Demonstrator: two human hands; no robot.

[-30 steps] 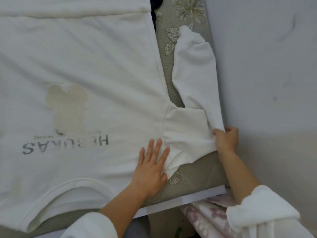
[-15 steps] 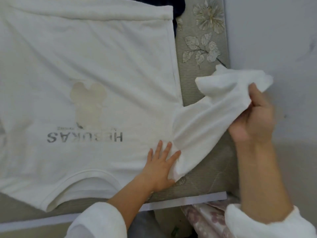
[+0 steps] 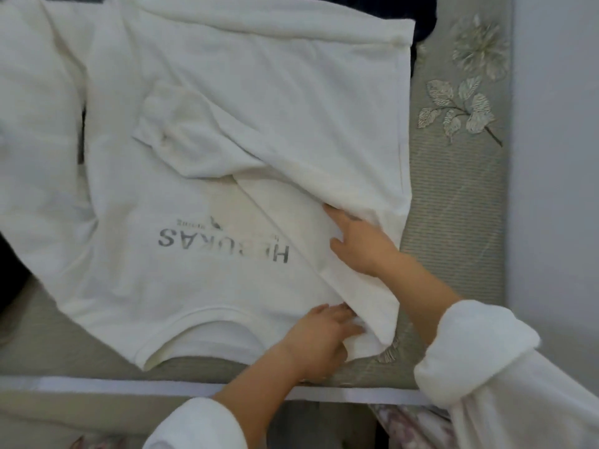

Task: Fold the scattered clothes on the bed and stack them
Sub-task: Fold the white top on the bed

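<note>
Left hand [image 3: 319,340] presses flat, fingers together, on white printed cotton sweatshirt [image 3: 227,196] spread on grey embroidered bed cover [image 3: 453,205]; right hand [image 3: 359,244], fingers slightly apart, smooths its folded-in sleeve [image 3: 201,137]. Other sleeve, body folds, stacking remain.

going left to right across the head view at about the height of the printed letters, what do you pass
white sweatshirt's spread left part → grey printed letters → right hand on the folded-in sleeve → grey bedspread → pale wall
</note>
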